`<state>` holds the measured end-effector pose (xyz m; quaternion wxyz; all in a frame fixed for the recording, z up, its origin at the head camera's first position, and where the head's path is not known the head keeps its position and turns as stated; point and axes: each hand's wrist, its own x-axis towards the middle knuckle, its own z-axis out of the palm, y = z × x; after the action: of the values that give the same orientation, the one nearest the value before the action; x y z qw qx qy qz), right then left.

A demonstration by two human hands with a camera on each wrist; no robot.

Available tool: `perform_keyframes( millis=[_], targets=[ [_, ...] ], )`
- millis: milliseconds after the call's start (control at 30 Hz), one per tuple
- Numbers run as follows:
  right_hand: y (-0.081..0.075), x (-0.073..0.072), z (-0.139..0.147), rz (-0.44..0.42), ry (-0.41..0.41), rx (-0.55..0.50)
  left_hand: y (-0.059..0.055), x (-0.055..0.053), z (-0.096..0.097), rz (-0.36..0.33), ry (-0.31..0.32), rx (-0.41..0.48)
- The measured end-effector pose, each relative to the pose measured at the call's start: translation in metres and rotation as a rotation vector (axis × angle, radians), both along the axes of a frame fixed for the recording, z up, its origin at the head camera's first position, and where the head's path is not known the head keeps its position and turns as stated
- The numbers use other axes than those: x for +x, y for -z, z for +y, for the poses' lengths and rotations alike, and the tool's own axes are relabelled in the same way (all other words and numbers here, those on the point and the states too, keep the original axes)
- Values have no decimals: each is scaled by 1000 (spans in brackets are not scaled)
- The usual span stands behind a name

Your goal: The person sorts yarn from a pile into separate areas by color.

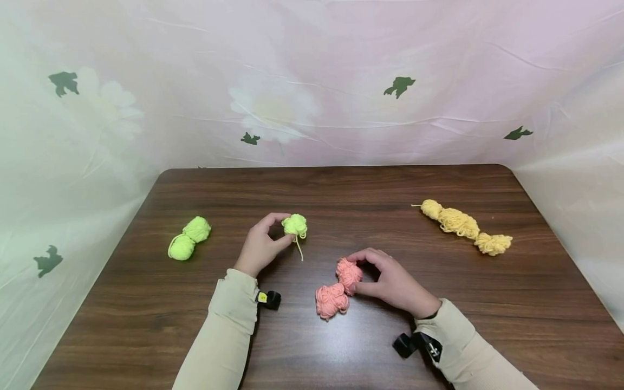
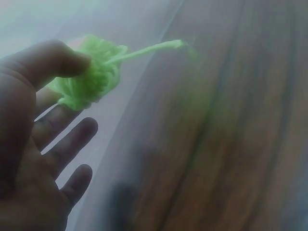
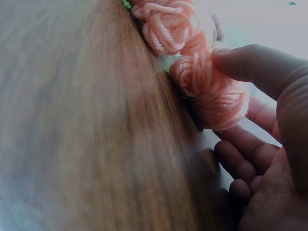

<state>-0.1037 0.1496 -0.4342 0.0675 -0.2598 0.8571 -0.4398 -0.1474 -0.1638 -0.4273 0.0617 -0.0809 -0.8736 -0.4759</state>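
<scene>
My left hand (image 1: 263,246) pinches a small neon-green yarn ball (image 1: 294,225) between thumb and fingers. A loose yarn end hangs from that ball; in the left wrist view the green ball (image 2: 91,72) sits at the thumb tip, the lower fingers spread apart. My right hand (image 1: 392,281) holds a coral-pink yarn ball (image 1: 349,274) at the table's middle, thumb on the near side and fingers on the far side. Touching it at the lower left is a second pink yarn ball (image 1: 332,301). Both pink balls also show in the right wrist view.
Two neon-green yarn balls (image 1: 197,229) lie together on the left of the brown wooden table (image 1: 312,189). Three yellow yarn balls (image 1: 459,222) form a slanting row at the right. A patterned cloth (image 1: 341,108) hangs behind and along the sides.
</scene>
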Motion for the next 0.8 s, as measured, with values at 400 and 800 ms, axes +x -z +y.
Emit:
perform_keyframes(
  millis=[400,800],
  targets=[
    [-1,0,-1,-8,3,5,-5,-1,-28,25,-129,-51],
    [-2,0,-1,6,3,6,-11,0,-54,103,-244,-145]
  ],
)
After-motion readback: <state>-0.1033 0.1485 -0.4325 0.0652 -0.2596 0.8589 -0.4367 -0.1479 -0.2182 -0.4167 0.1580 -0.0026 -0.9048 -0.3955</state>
